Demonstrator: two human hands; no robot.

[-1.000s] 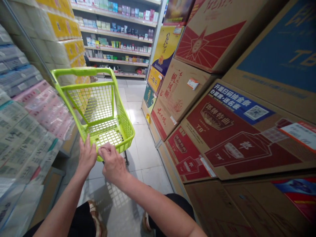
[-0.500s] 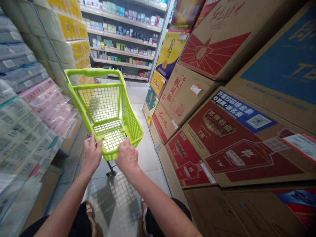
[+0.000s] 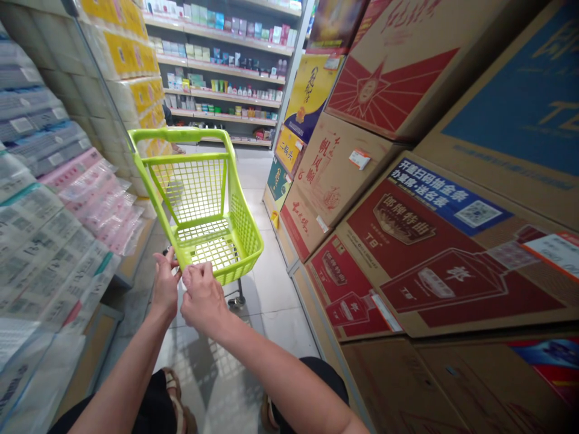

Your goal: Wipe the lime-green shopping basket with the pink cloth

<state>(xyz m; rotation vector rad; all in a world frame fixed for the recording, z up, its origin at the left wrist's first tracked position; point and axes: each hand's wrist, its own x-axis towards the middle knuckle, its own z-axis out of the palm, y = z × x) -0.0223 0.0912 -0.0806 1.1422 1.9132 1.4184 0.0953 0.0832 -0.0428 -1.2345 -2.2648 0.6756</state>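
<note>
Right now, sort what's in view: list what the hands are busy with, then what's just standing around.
In hand:
- green cart, nothing in it
- left hand gripping its near rim
- right hand gripping the same rim

Standing around:
- stacked cardboard cartons, right
- wrapped tissue packs, left
- far shelves of bottles
- tiled floor

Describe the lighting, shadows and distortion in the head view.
Head view: bright, even overhead store light; the lime-green plastic mesh shopping cart throws a grid shadow onto the glossy pale floor tiles; wide-angle bending tilts the stacked brown cardboard cartons; wrapped packs at left smear softly; both hands, left and right, stay sharp.
</note>
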